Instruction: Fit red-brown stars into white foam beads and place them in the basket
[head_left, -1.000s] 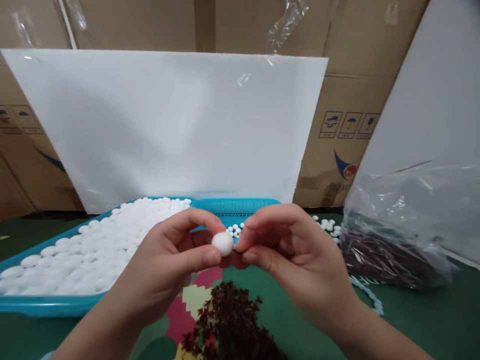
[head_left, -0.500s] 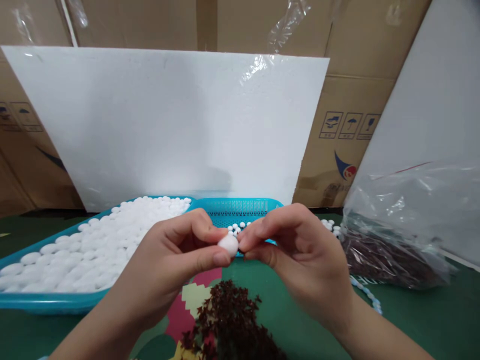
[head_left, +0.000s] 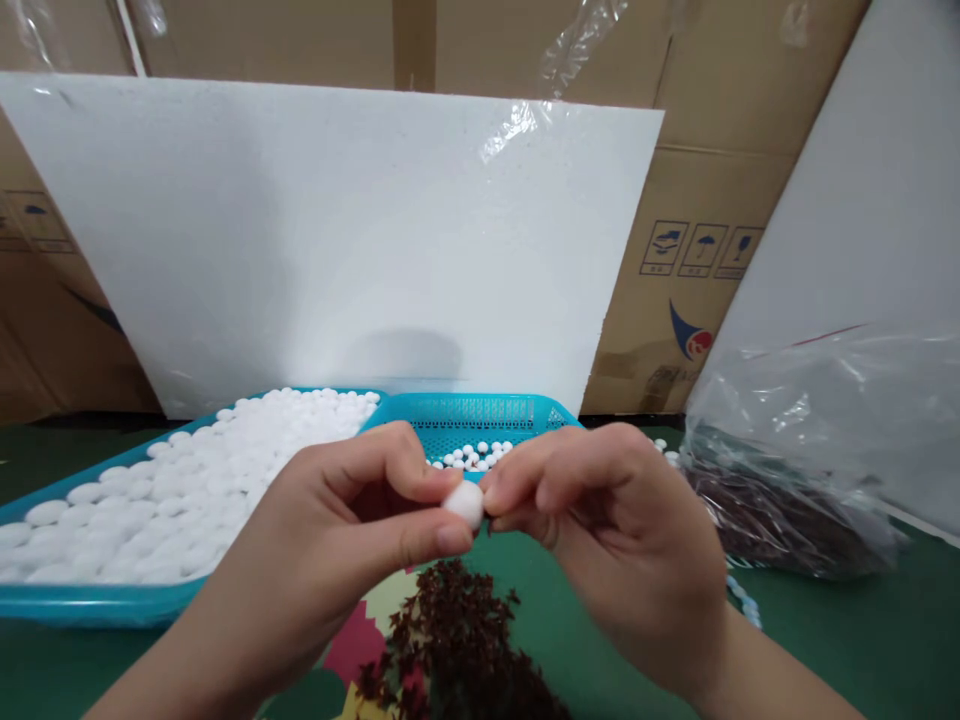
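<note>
The left hand (head_left: 330,545) is gripping a white ball (head_left: 463,503) between thumb and forefinger, its other fingers curling in behind. The right hand (head_left: 637,550) is closing in a pinch, with fingertips pressing at the ball's right side; whether they are holding anything small between them is hidden. The ball is hovering above the worktop (head_left: 847,640), beyond a heap of dark red star-shaped pieces (head_left: 457,640) and in front of a blue basket (head_left: 480,408) where a few small white balls (head_left: 482,448) are lying. To the left, a blue tray (head_left: 105,602) is holding a dense spread of white balls (head_left: 150,520). On the right, a clear plastic bag (head_left: 780,520) of dark material is resting.

Compared with a second ago, the ball is sitting slightly lower and farther right in view, the right fingertips are meeting it more closely, and more of the basket is showing between the hands.
</note>
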